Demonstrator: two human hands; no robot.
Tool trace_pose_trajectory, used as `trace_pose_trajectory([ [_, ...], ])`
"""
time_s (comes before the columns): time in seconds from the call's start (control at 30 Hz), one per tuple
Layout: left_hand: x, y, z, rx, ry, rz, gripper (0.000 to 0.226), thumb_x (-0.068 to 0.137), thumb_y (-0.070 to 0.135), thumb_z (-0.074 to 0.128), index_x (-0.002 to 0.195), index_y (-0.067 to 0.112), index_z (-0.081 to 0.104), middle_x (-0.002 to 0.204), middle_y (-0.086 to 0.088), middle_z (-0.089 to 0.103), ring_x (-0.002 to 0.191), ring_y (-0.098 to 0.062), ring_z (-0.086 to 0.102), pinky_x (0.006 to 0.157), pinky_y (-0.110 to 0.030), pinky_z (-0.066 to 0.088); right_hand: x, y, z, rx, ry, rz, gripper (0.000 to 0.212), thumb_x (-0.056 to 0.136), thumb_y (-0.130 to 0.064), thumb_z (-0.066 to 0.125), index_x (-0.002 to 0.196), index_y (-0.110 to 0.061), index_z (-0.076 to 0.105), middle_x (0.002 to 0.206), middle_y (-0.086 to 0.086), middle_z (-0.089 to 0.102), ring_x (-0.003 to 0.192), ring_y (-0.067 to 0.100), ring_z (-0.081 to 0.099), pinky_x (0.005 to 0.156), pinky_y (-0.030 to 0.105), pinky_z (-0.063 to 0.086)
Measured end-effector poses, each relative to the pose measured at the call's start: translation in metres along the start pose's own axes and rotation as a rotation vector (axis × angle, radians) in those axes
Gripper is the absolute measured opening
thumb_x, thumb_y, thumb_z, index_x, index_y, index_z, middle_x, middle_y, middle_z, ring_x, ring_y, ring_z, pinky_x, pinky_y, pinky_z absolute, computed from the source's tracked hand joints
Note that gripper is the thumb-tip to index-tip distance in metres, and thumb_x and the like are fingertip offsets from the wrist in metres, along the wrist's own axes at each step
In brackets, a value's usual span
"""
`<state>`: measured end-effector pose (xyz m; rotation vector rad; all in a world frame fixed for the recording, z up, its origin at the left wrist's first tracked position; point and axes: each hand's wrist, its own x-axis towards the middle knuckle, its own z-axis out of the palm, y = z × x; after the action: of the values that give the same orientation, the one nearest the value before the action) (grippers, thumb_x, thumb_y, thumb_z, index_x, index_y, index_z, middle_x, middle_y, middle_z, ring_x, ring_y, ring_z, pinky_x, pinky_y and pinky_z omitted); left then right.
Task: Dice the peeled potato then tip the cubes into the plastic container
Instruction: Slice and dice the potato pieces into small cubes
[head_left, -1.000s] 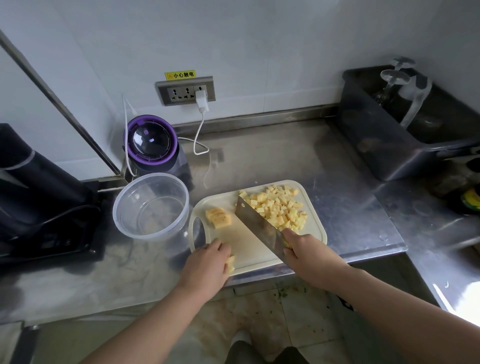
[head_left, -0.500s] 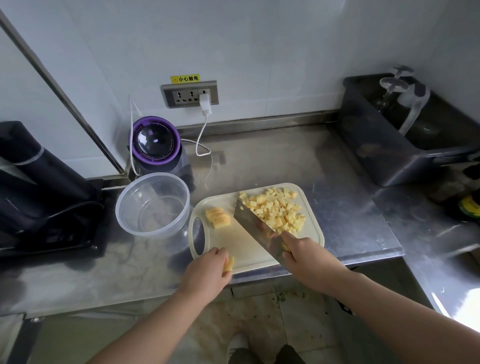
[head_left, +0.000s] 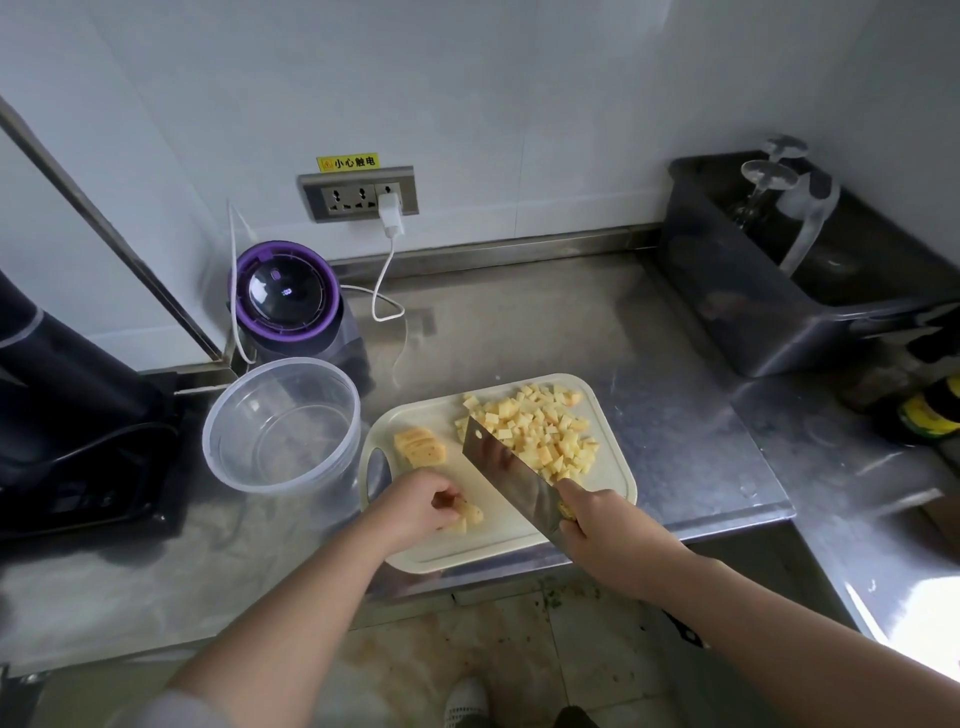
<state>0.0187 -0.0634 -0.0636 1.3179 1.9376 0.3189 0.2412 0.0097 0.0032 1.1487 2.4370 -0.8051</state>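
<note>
A cream cutting board lies on the steel counter with a heap of yellow potato cubes on its far right part. A stack of potato slices sits at its far left. My left hand pinches a small bundle of potato strips at the board's near side. My right hand grips the handle of a cleaver, whose blade slants up and away, between the strips and the cubes. A clear round plastic container stands empty just left of the board.
A purple-rimmed blender stands behind the container, its white cable plugged into the wall socket. A dark appliance fills the left. A grey bin with glasses sits at the back right, bottles beside it.
My left hand has shifted the potato strips slightly right on the board's near side. The cleaver stays raised in my right hand, its blade now a little nearer the strips.
</note>
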Motion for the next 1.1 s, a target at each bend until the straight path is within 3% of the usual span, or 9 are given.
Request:
trace_pose_trajectory([
  [0.1, 0.002, 0.0, 0.001, -0.062, 0.061, 0.016, 0.039, 0.086, 0.011, 0.067, 0.123, 0.022, 0.058, 0.116, 0.008, 0.06, 0.104, -0.01, 0.059, 0.093, -0.026, 0.049, -0.001, 0.002, 0.004, -0.007, -0.041, 0.013, 0.025, 0.103, -0.025, 0.033, 0.126, -0.017, 0.041, 0.078, -0.003, 0.049, 0.069, 0.013, 0.056, 0.058, 0.026, 0.045],
  [0.27, -0.016, 0.006, 0.009, 0.012, 0.218, -0.017, 0.05, 0.082, 0.032, 0.073, 0.122, 0.02, 0.047, 0.114, 0.011, 0.047, 0.103, -0.01, 0.055, 0.084, -0.021, 0.046, -0.002, 0.006, 0.006, -0.01, -0.072, 0.039, 0.024, 0.103, -0.024, 0.035, 0.127, -0.02, 0.04, 0.083, -0.002, 0.054, 0.074, 0.014, 0.062, 0.06, 0.026, 0.048],
  [0.53, -0.023, 0.01, 0.021, 0.052, 0.231, -0.182, 0.015, 0.087, 0.022, 0.065, 0.1, 0.024, 0.057, 0.092, 0.01, 0.063, 0.083, -0.007, 0.059, 0.073, -0.025, 0.052, -0.007, 0.006, 0.007, -0.029, -0.091, 0.036, 0.025, 0.102, -0.025, 0.035, 0.126, -0.022, 0.04, 0.086, -0.002, 0.056, 0.078, 0.015, 0.062, 0.067, 0.031, 0.054],
  [0.63, -0.025, 0.01, 0.014, 0.056, 0.325, -0.18, 0.013, 0.087, 0.024, 0.065, 0.098, 0.022, 0.06, 0.095, 0.007, 0.064, 0.086, -0.01, 0.059, 0.073, -0.024, 0.05, -0.01, 0.005, 0.007, -0.012, -0.109, 0.043, 0.025, 0.102, -0.025, 0.034, 0.126, -0.022, 0.04, 0.089, 0.0, 0.058, 0.08, 0.015, 0.064, 0.07, 0.033, 0.056],
  [0.73, -0.022, 0.011, 0.014, 0.108, 0.411, -0.16, 0.028, 0.086, 0.033, 0.066, 0.109, 0.02, 0.058, 0.102, 0.005, 0.061, 0.104, -0.018, 0.058, 0.078, -0.028, 0.049, -0.013, 0.002, 0.006, 0.01, -0.125, 0.038, 0.023, 0.101, -0.023, 0.035, 0.123, -0.02, 0.041, 0.088, 0.0, 0.055, 0.081, 0.017, 0.062, 0.069, 0.033, 0.053],
  [0.8, -0.02, 0.014, 0.017, 0.124, 0.373, -0.184, 0.025, 0.089, 0.029, 0.062, 0.111, 0.019, 0.058, 0.106, 0.005, 0.062, 0.097, -0.014, 0.059, 0.07, -0.023, 0.045, -0.013, 0.001, 0.006, 0.028, -0.132, 0.035, 0.023, 0.101, -0.022, 0.036, 0.123, -0.019, 0.041, 0.085, -0.002, 0.053, 0.077, 0.015, 0.059, 0.064, 0.03, 0.049],
  [0.9, -0.018, 0.016, 0.021, 0.147, 0.341, -0.18, 0.009, 0.09, 0.025, 0.058, 0.096, 0.019, 0.061, 0.093, 0.006, 0.061, 0.082, -0.009, 0.057, 0.063, -0.021, 0.042, -0.013, 0.001, 0.003, 0.034, -0.141, 0.039, 0.023, 0.1, -0.02, 0.039, 0.123, -0.017, 0.042, 0.086, -0.002, 0.053, 0.076, 0.015, 0.059, 0.064, 0.028, 0.049],
  [1.03, -0.019, 0.015, 0.019, 0.181, 0.346, -0.155, 0.005, 0.09, 0.023, 0.059, 0.087, 0.021, 0.055, 0.091, 0.006, 0.058, 0.078, -0.01, 0.055, 0.06, -0.02, 0.04, -0.014, 0.002, 0.001, 0.032, -0.154, 0.049, 0.024, 0.1, -0.021, 0.039, 0.124, -0.018, 0.041, 0.093, 0.0, 0.056, 0.084, 0.02, 0.065, 0.073, 0.033, 0.057],
  [1.1, -0.018, 0.017, 0.017, 0.201, 0.427, -0.11, 0.005, 0.091, 0.025, 0.057, 0.089, 0.021, 0.054, 0.094, 0.006, 0.06, 0.079, -0.012, 0.057, 0.061, -0.022, 0.043, -0.014, 0.003, 0.001, 0.042, -0.148, 0.045, 0.024, 0.1, -0.02, 0.039, 0.124, -0.018, 0.042, 0.091, -0.002, 0.055, 0.079, 0.016, 0.062, 0.069, 0.03, 0.054],
])
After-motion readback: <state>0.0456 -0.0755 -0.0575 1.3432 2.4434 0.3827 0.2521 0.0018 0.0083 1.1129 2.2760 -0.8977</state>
